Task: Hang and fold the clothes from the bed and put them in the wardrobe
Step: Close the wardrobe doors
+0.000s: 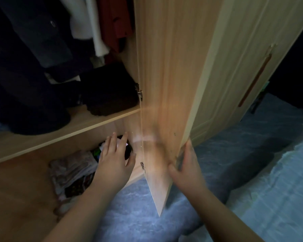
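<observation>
left hand (pixel 116 155): reaches into the lower compartment of the wardrobe (pixel 68 135), fingers straight and spread, laid over a small dark bundle (pixel 129 151) at the right end of that compartment; nothing is pinched or wrapped.
right hand (pixel 186 163): grips the near edge of the open wardrobe door (pixel 166 84), thumb on the inner face, fingers curled round the edge to the outer side.
wardrobe door: light wood, swung out toward the camera, blurred along its lower part; it stands between the two hands.
hinges (pixel 139 92): metal, on the right wall of the wardrobe, one by the shelf and one lower, near the left hand.
shelf (pixel 65 131): light wood board dividing upper and lower compartments.
hanging clothes (pixel 42 32): dark, white and red garments in the upper compartment, far left.
folded dark clothes (pixel 108 95): stacked on the shelf, against the right wall.
patterned folded clothes (pixel 72 170): pale floral pile in the lower compartment, just left of the left forearm.
second door (pixel 234 75): shut, to the right, with a long brown handle (pixel 254 81).
bed (pixel 252 189): blue-grey cover, near and right, running under the open door.
</observation>
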Motion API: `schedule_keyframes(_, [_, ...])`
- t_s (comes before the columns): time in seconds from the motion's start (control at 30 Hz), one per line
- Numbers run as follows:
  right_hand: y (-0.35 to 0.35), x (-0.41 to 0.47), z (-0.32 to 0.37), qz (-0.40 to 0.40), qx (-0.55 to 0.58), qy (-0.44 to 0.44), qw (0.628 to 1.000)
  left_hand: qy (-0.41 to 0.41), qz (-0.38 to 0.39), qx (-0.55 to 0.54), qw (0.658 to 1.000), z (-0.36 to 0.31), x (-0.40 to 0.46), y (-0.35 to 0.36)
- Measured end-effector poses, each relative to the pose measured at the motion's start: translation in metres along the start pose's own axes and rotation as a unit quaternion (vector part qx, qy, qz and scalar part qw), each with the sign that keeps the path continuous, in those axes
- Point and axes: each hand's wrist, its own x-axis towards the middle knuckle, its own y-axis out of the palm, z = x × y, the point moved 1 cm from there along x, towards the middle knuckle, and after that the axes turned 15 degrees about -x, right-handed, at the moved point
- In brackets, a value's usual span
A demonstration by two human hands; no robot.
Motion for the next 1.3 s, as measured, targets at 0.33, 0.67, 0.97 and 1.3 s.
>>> schedule_keyframes(0.33, [0.136,-0.018,0.161,0.077,-0.036,-0.177,0.981,-0.038,-0.023,-0.020,0.999,0.107,-0.003,-0.099])
schedule_keyframes(0.67, [0.232,0.062,0.248,0.113,-0.087,-0.238,0.961,-0.148,-0.112,-0.050,0.981,0.179,0.007,-0.176])
schedule_keyframes(0.97, [0.249,0.121,0.260,0.148,-0.119,-0.320,0.928,-0.203,-0.188,-0.034,0.960,0.181,0.033,-0.175])
schedule_keyframes(1.3, [0.259,0.158,0.258,0.141,-0.154,-0.381,0.901,-0.272,-0.219,-0.011,0.937,0.179,0.030,-0.157])
